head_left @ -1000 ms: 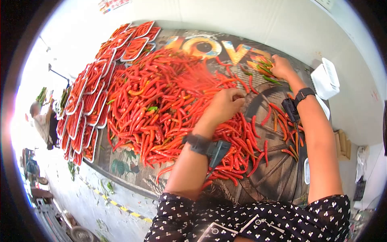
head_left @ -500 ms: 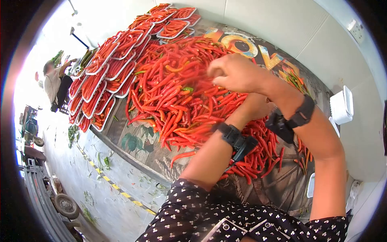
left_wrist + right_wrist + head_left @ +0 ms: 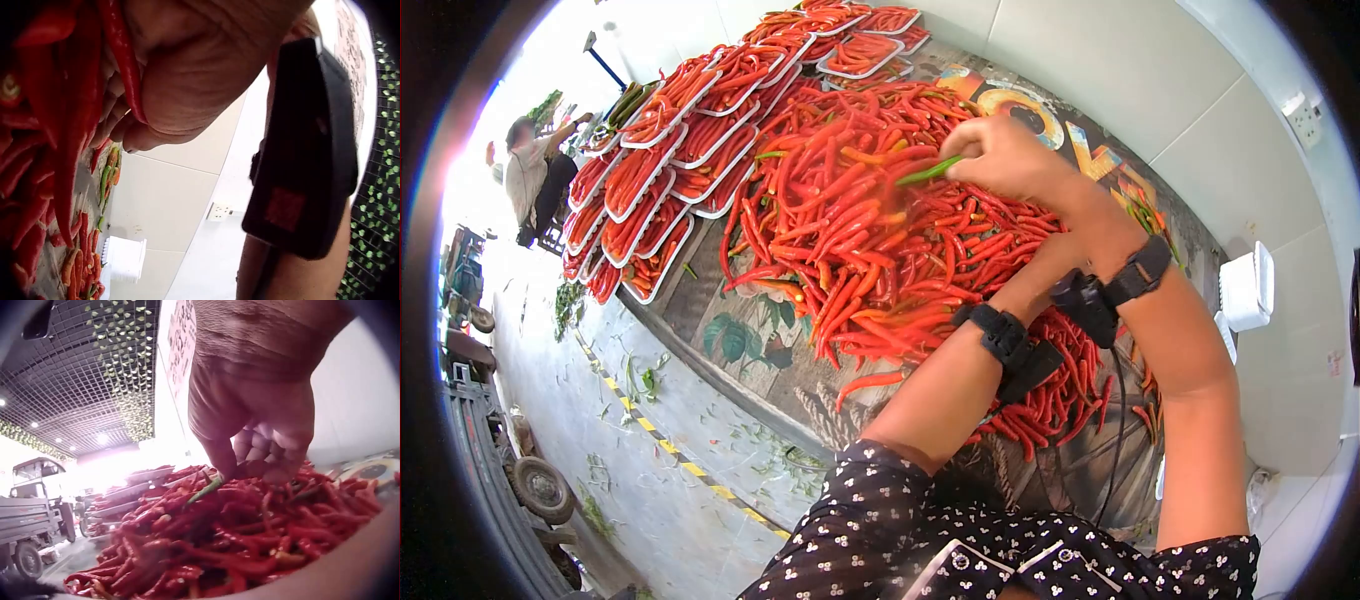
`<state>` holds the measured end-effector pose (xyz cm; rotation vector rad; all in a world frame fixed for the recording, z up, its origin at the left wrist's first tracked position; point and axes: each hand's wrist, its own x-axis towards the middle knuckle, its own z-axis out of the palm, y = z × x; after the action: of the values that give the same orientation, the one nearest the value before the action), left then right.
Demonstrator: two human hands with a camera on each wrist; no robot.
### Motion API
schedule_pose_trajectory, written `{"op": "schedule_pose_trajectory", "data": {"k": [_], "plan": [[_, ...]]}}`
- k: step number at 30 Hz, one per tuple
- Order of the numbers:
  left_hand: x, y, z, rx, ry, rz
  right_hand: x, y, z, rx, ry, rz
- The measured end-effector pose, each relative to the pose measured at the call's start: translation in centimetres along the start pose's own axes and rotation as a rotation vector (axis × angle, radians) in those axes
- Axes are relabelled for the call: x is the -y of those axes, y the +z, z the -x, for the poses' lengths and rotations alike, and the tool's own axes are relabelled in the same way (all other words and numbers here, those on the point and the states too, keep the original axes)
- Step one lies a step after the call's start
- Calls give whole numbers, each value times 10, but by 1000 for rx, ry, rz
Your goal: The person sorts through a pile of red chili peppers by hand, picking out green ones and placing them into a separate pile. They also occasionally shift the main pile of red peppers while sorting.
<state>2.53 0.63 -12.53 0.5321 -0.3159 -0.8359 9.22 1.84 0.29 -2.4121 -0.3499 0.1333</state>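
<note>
My right hand [image 3: 1015, 160] pinches a slim green chili pepper [image 3: 927, 172] between thumb and forefinger, just over a big heap of red chili peppers [image 3: 850, 240]. The right wrist view shows the green chili [image 3: 205, 491] jutting from the fingertips, close above the heap. My left hand [image 3: 187, 81] is low at the near right side of the heap, mostly hidden behind my right wrist in the head view. In the left wrist view its fingers bend inward and a red chili [image 3: 125, 62] crosses the palm; I cannot tell whether it is gripped.
White trays [image 3: 643, 180] packed with red chilies are stacked along the left of the table. A small group of mixed chilies [image 3: 1145, 220] lies at the right, near white empty trays [image 3: 1245, 288] by the wall. A person [image 3: 528, 175] stands beyond the stacks.
My right hand has swung from the mixed chilies at the right to over the red heap, and now holds a green chili. My left hand has shifted under my right wrist. The view has turned.
</note>
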Motion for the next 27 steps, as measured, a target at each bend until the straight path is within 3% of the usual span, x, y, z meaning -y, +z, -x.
{"op": "schedule_pose_trajectory", "data": {"k": [1,3,4,5,7,8,10,13,16,17,19,25,27], "plan": [[8,-10,-11,2,3,2,-4,-8,3,-40,-38,-48],[18,-31,-32,220,331,-1060,-4,-21,13,-69,73,-189],[-17,0,-7,189,292,-1324,-1,-26,16,-99,186,-335],[-16,-1,-8,188,292,-1323,-1,-30,16,-98,186,-335],[-15,-2,-8,172,468,-1430,0,-35,13,-113,186,-286],[-14,-3,-9,172,466,-1431,1,-36,12,-113,186,-287],[-14,-2,-8,172,401,-1353,4,-34,8,-118,111,-11],[-9,-1,-8,174,503,-1149,4,-33,2,-103,-1,25],[-15,2,-5,164,461,-1269,1,-44,6,-109,1,-11],[-17,6,-2,192,454,-1255,-3,-52,12,-126,25,-6],[-28,19,4,58,135,-1302,-9,-74,29,-194,82,57],[-33,23,7,36,178,-1372,-108,-141,83,-259,352,282],[-34,22,6,79,114,-1373,-136,-150,104,-328,436,480]]}}
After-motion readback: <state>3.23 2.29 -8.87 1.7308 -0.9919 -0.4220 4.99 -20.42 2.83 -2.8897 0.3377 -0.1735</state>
